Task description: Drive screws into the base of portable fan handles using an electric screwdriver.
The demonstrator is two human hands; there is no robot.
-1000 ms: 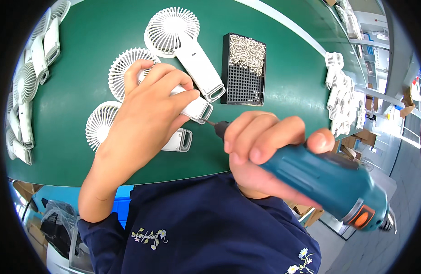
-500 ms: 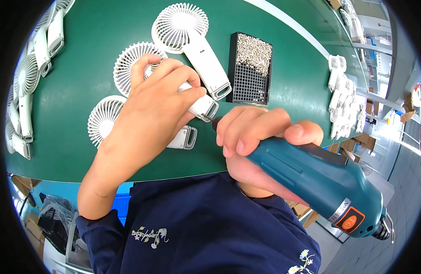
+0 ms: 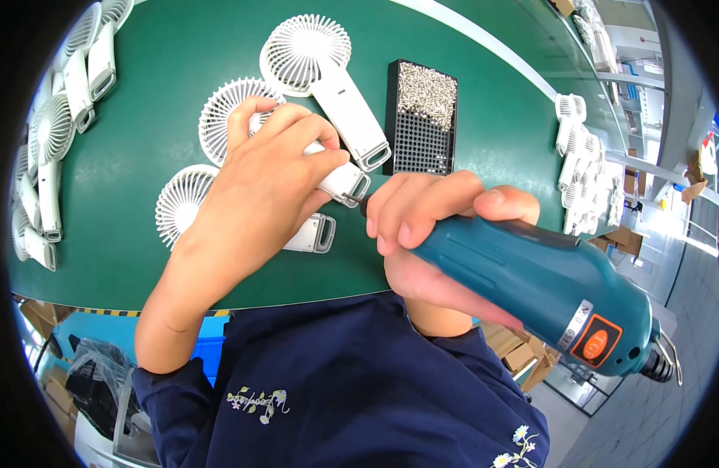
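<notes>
My left hand [image 3: 269, 171] is closed over a white handheld fan [image 3: 345, 185], its fingers wrapped round the handle; part of the fan is hidden beneath the hand. My right hand [image 3: 445, 214] grips a teal electric screwdriver [image 3: 523, 269], held slantwise with its tip end against the loop end of that handle. The bit itself is mostly hidden by my fingers. Another white fan [image 3: 351, 117] lies just beyond, its handle pointing toward me. A further fan [image 3: 184, 201] lies nearer, partly under my left wrist. Behind my right hand is a black tray [image 3: 422, 117] of small silvery screws.
The green table [image 3: 156, 273] curves along its near edge in front of me. Several white fans [image 3: 51, 129] lie in a row at the far left. At the right edge is another group of white fans [image 3: 579, 168]. Cardboard boxes [image 3: 523, 355] stand below on the right.
The screwdriver's rear end has risen slightly, and its tip sits closer to the fan handle. My left hand keeps its hold. The view has shifted a little.
</notes>
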